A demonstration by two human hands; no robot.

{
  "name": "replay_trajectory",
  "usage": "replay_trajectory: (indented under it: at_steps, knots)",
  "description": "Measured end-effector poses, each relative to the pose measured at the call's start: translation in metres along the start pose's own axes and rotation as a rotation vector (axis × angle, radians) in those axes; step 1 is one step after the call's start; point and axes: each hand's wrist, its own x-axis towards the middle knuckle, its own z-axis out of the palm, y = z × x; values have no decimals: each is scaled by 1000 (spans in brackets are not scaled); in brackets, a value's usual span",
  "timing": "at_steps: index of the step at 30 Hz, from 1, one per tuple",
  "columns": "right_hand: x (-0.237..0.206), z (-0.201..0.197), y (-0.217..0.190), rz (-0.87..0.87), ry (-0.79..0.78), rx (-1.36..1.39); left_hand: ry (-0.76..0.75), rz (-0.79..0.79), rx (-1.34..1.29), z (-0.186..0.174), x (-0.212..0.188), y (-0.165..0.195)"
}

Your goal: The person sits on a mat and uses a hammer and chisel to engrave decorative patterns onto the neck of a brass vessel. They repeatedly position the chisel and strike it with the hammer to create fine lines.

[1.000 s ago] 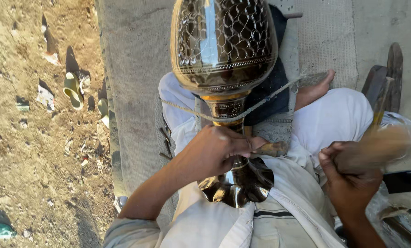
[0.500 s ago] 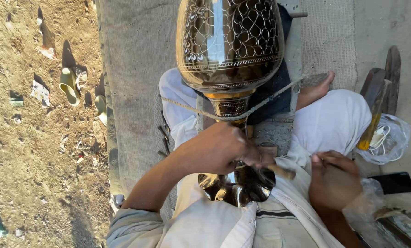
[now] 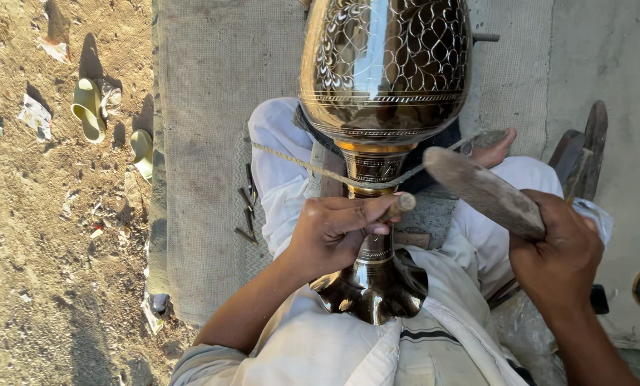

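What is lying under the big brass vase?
Under the brass vase are the person's white-clothed legs and a grey mat. A rope wraps its neck. The vase covers the ground directly below.

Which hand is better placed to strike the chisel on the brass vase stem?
The right hand, probably. It grips the wooden mallet, raised just beside the chisel. The left hand is closed on the chisel, holding its tip against the stem of the brass vase.

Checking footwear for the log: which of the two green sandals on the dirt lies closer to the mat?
The lower right sandal, beside the mat's edge; the other sandal lies farther left.
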Motion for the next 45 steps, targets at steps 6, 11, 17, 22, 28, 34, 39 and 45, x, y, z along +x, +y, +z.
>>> replay_trajectory:
  at_steps: [6,11,17,22,28,34,39,45]
  knots:
    - [41,-33,-29,-52,-140,-109,-82,-12,13,-7,4,1]
    - [54,-45,-47,-188,-165,8,-72,37,41,-6,3,-3]
    - [74,-60,-66,-98,-320,11,91,34,17,3,-6,2]
    - [82,-66,-62,-66,-349,88,164,0,94,9,-13,2]
    - [96,-74,-78,-9,-441,35,286,56,68,18,-23,-4]
    - [118,-86,-100,-51,-575,-10,303,46,96,21,-34,-9]
    - [108,-79,-81,-58,-314,199,331,53,-86,22,-36,-18]
    - [108,-73,-92,-64,-302,505,330,55,-113,23,-35,-19]
